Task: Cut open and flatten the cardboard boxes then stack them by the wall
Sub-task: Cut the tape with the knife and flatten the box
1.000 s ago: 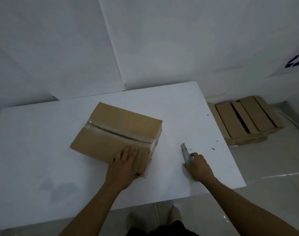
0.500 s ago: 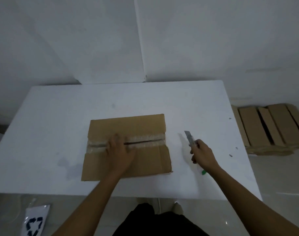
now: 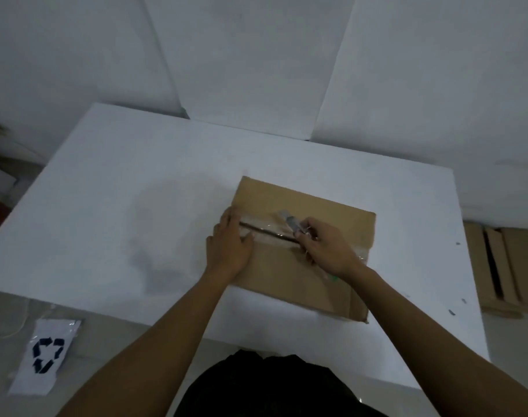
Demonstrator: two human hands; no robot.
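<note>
Cardboard box (image 3: 305, 203) lies under flat left hand (image 3: 229, 251) while right hand (image 3: 329, 251) grips knife (image 3: 290, 221).

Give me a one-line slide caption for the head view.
Left hand presses a cardboard box flat on a white table while the right hand holds a utility knife at its taped seam.

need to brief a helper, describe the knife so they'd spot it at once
On the white table lies one brown cardboard box. Over its taped centre seam, the right hand grips a slim grey utility knife, the only tool in sight.
</note>
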